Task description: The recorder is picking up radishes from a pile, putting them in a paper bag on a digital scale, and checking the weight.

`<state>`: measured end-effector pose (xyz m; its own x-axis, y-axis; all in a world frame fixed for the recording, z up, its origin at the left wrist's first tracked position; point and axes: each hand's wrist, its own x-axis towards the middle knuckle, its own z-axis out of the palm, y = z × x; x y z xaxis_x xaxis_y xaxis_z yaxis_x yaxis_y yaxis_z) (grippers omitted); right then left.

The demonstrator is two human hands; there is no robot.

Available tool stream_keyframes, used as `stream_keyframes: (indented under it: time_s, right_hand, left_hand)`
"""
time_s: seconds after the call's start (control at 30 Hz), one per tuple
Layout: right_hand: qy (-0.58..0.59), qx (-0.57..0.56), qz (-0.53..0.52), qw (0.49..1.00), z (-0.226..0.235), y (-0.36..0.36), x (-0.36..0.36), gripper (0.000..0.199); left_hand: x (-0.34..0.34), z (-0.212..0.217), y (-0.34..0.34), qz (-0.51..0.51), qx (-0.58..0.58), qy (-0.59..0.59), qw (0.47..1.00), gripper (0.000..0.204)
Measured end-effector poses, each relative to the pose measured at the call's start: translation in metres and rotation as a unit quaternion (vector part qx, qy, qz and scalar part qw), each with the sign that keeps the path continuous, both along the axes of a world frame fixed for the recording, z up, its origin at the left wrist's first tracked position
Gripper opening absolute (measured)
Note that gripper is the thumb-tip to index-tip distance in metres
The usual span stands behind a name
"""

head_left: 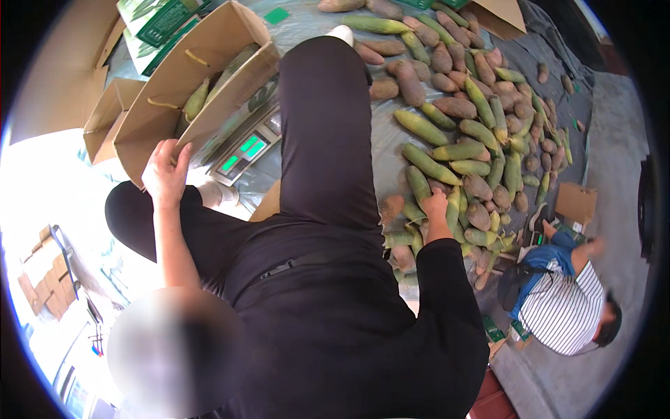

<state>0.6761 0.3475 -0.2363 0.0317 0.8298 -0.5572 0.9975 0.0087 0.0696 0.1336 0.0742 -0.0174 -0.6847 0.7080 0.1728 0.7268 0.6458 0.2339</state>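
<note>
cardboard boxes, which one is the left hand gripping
The large open box by the scale: the left hand grips its rim. It alone shows yellowish cord handles and a green radish inside.

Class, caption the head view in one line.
Left hand on an open carton, right hand among long green vegetables and brown tubers.

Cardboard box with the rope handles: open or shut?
Open: the cardboard box has its top uncovered, and a green radish shows inside. The left hand holds its edge.

1 head-worn fisheye, facing down, near left hand and right hand
</note>
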Motion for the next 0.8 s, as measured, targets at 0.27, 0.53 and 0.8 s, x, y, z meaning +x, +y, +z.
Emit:
stream_keyframes:
  time_s: [0.27, 0.53, 0.8]
  right_hand:
    - [-0.029, -0.079, -0.019, 0.996, 0.009, -0.001, -0.027, 0.097]
    - [-0.044, -0.067, -0.092, 0.993, 0.010, -0.008, -0.051, 0.073]
    - [-0.140, -0.074, -0.029, 0.987, 0.021, -0.023, -0.079, 0.079]
  left_hand:
    - [0.001, 0.004, 0.003, 0.016, -0.003, 0.004, 1.000, 0.023]
    - [0.003, 0.009, 0.005, 0.008, 0.007, 0.008, 1.000, 0.022]
    - [0.000, 0.012, 0.005, 0.020, -0.026, -0.015, 0.999, 0.023]
